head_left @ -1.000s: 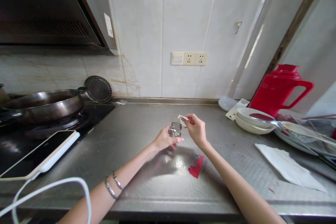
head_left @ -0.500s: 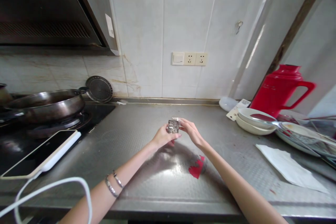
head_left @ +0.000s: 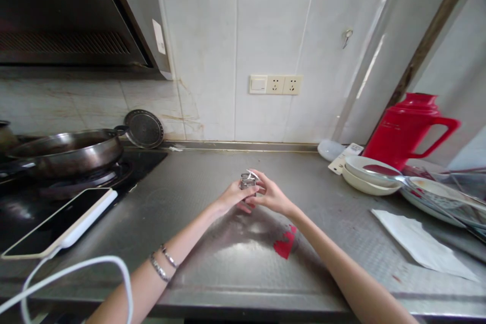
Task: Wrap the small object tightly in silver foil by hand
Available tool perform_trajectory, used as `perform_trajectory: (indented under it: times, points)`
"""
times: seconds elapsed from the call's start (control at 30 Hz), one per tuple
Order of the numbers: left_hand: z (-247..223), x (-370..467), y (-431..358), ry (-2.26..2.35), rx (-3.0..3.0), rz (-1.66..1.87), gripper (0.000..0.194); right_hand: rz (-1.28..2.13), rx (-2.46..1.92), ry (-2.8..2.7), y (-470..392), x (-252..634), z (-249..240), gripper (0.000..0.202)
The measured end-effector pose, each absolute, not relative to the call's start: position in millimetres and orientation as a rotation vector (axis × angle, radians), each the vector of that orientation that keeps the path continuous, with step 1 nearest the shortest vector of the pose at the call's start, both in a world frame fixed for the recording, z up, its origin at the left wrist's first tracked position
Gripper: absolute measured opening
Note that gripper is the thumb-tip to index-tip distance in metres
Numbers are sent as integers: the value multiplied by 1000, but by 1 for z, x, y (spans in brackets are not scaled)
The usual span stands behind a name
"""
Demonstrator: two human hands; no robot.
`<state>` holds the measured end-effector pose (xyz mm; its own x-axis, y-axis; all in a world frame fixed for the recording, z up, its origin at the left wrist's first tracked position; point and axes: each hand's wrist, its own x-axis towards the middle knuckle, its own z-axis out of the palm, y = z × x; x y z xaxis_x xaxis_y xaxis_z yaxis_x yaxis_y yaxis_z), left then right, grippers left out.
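A small dark patterned box (head_left: 248, 182) is between my two hands above the middle of the steel counter (head_left: 197, 177). My left hand (head_left: 236, 196) grips it from the left, thumb across its near side. My right hand (head_left: 270, 195) closes on it from the right, fingers touching the box and a thin white piece (head_left: 252, 174) at its top. Whether that white piece is part of the box cannot be told. Torn red scraps (head_left: 284, 245) lie on the counter, nearer the front edge and right of the box.
On the left are a steel pan (head_left: 76, 154) on the stove and a phone (head_left: 56, 220) with a white cable. The right side holds a red thermos (head_left: 404, 131), stacked bowls (head_left: 370, 182), a patterned plate and a white paper sheet (head_left: 421, 243).
My right hand has moved lower and closed in around the box. The box has turned in my hands, and a white piece now sticks up at its top.
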<state>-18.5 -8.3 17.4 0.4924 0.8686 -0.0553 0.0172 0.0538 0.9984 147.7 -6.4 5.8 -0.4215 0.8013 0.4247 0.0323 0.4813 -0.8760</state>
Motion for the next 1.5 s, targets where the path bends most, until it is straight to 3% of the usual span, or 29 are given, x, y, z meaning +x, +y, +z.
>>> perform_trajectory:
  times: [0.1, 0.2, 0.27, 0.33, 0.57, 0.63, 0.8, 1.5]
  points:
    - [20, -29, -3, 756, 1445, 684, 91, 1090, -734, -1764, -5, 151, 11, 76]
    - [16, -32, 0, 751, 1616, 900, 129, 1144, -781, -1687, -5, 154, 17, 72]
    - [11, -29, 0, 806, 1709, 1017, 139, 1194, -791, -1656, -6, 154, 20, 67]
    - [5, -23, -2, 830, 1772, 1087, 135, 1244, -774, -1648, -8, 153, 21, 60]
    - [-4, -11, -8, 958, 1881, 1324, 82, 1336, -734, -1613, -6, 152, 14, 55]
    - [-3, -9, -10, 970, 1884, 1324, 75, 1428, -797, -1588, -2, 156, 13, 53]
    - [-1, -5, -15, 986, 1773, 1265, 74, 1181, -958, -1653, 6, 164, 17, 51]
    - [9, 0, -21, 1052, 1661, 1293, 57, 413, -801, -1729, -12, 148, 11, 28]
